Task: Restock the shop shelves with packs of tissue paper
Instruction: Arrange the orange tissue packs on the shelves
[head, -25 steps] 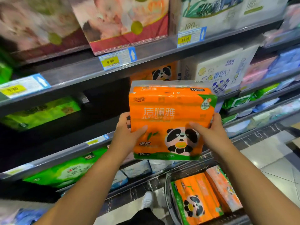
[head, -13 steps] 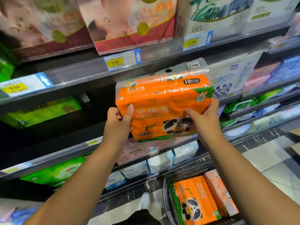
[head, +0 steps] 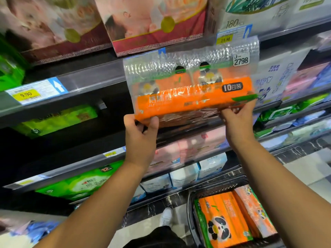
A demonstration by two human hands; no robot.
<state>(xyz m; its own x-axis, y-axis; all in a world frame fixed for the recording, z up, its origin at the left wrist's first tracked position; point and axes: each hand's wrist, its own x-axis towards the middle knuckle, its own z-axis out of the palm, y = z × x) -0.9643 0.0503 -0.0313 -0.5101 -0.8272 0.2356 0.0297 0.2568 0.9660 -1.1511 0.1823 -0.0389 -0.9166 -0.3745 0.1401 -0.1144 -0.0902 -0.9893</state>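
Both hands, left [head: 141, 138] and right [head: 236, 122], clamp the orange pack's [head: 193, 102] lower edge (tilted flat) at the shelf [head: 93, 81] mouth. More packs [head: 223, 219] lie in the basket [head: 189, 208] at five o'clock.

The orange tissue pack [head: 193, 97] reads "2798" and "10"; a shelf tag [head: 26, 94] reads "9.90".

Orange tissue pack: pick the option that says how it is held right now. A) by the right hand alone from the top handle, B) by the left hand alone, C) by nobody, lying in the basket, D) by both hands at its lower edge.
D: the left hand and the right hand each have a grip on the bottom edge of the orange tissue pack, which is raised in front of the shelves.
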